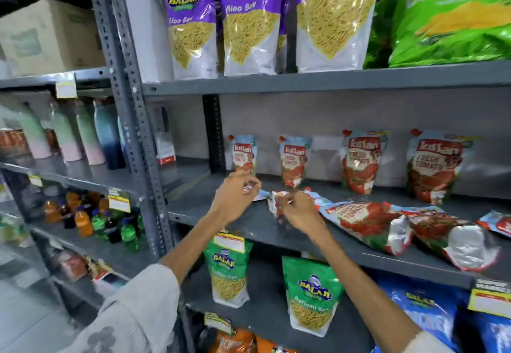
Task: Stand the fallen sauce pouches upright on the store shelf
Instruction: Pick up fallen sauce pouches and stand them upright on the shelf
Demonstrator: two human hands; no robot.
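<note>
Several red tomato sauce pouches stand upright at the back of the grey middle shelf (249, 228), the leftmost upright pouch (244, 153) just behind my left hand. A fallen pouch (276, 200) lies flat near the shelf's left end. My right hand (298, 214) grips its near end, and my left hand (235, 197) pinches its top edge. To the right lie a second fallen pouch (367, 222), a third fallen pouch (453, 236) and another fallen pouch (497, 222) cut off by the frame edge. The image is motion-blurred.
Purple snack bags (249, 20) and a green bag (448, 20) fill the shelf above. Green snack bags (312, 291) and blue bags (425, 314) stand on the shelf below. A perforated steel upright (130, 120) separates a left rack holding flasks (83, 131) and drink bottles (96, 220).
</note>
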